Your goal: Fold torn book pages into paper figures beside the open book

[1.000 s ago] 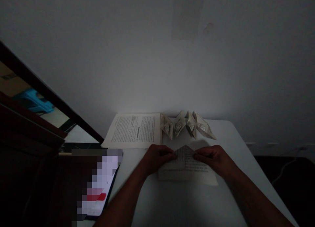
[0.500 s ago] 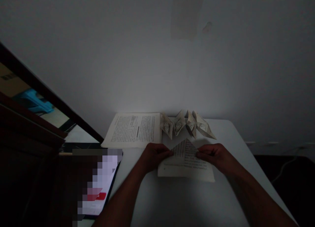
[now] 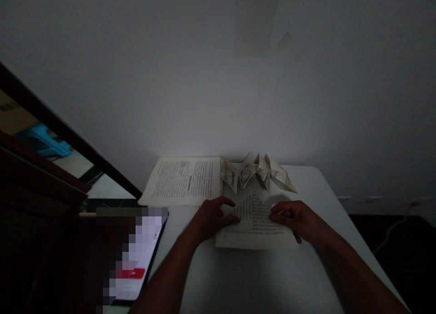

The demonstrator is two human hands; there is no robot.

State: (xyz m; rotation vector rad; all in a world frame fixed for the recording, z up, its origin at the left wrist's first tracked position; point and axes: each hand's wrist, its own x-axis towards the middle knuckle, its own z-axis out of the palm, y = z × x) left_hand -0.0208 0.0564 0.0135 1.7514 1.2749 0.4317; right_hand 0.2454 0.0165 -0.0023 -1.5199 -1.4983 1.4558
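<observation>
A printed sheet of paper (image 3: 252,221), folded to a peak at the top with a straight strip along its lower edge, lies on the white table in front of me. My left hand (image 3: 214,218) is at its left slope; thumb and forefinger are apart, with the thumb tip against the paper. On the opposite slope, my right hand (image 3: 293,216) pinches the edge between thumb and fingers. Beyond the sheet stand several folded paper boats (image 3: 247,171) in a row, made of similar printed paper.
A stack of printed pages (image 3: 185,178) lies at the back left of the table (image 3: 218,282), against the wall. A phone (image 3: 143,259) with a lit, partly pixelated screen is at the left edge. Dark wooden furniture (image 3: 41,205) stands further left.
My left thumb and forefinger have parted from their pinch on the paper's left slope. The folded sheet now lies flatter, and my right hand still pinches its side.
</observation>
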